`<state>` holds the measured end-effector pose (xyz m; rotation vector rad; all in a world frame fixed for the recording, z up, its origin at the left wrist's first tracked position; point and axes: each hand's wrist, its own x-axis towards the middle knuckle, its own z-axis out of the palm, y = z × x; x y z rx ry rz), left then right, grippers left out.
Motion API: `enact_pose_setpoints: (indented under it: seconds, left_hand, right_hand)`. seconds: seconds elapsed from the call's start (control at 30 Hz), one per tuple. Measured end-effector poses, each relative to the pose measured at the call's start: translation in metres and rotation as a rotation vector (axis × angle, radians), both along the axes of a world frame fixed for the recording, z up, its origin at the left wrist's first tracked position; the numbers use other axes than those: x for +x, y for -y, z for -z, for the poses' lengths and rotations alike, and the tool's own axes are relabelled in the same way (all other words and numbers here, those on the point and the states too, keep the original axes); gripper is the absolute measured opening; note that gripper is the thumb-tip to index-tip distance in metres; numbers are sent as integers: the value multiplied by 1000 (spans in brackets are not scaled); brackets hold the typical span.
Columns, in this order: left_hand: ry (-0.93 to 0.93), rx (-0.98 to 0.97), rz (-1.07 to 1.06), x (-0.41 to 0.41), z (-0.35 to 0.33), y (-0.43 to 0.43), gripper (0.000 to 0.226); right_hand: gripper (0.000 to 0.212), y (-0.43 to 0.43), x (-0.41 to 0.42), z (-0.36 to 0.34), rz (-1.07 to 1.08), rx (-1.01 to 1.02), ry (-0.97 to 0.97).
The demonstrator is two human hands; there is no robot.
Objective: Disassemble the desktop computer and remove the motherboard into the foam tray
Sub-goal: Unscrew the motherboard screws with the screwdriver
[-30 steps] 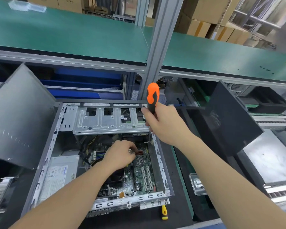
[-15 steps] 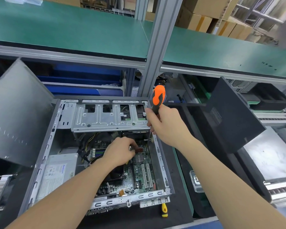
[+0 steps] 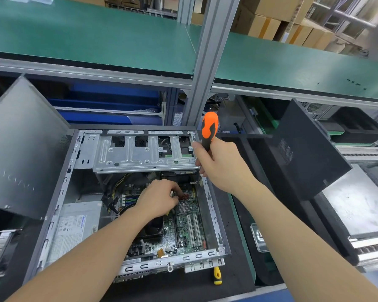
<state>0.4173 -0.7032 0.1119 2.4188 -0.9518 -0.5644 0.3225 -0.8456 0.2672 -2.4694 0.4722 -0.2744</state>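
Motherboard (image 3: 188, 227) lies flat at the bottom of the open computer case (image 3: 214, 216), in its right half, with cables on it. The case lies on its side on a black mat (image 3: 238, 232). The left hand (image 3: 159, 201) reaches down into the case and rests on the board. Its fingers are bent and the tips come together at a small red connector (image 3: 184, 195); if they really pinch it, I cannot tell. The right hand (image 3: 223, 166) is above the right wall of the case, with the fingers wrapped tightly around the orange and black screwdriver (image 3: 208, 129). The handle stands up, and the thin shaft goes down beside the wall. A metal drive cage (image 3: 140, 155) covers the far part of the case, and a grey power supply (image 3: 74, 227) fills the near left corner. A small yellow screwdriver (image 3: 217, 275) lies on the mat, just in front of the case.
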Motion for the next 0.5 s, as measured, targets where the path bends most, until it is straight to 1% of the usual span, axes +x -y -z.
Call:
enact_pose_setpoints:
  seconds: [0.23,0.5]
  left_hand:
    - [9,-5,6,0,-1,0,20]
    - [12,-2,5,0,-1,0,19]
  right_hand:
    - [39,-3,-1,0,-10,-2,11]
    - [42,-3,-1,0,-8,-7,12]
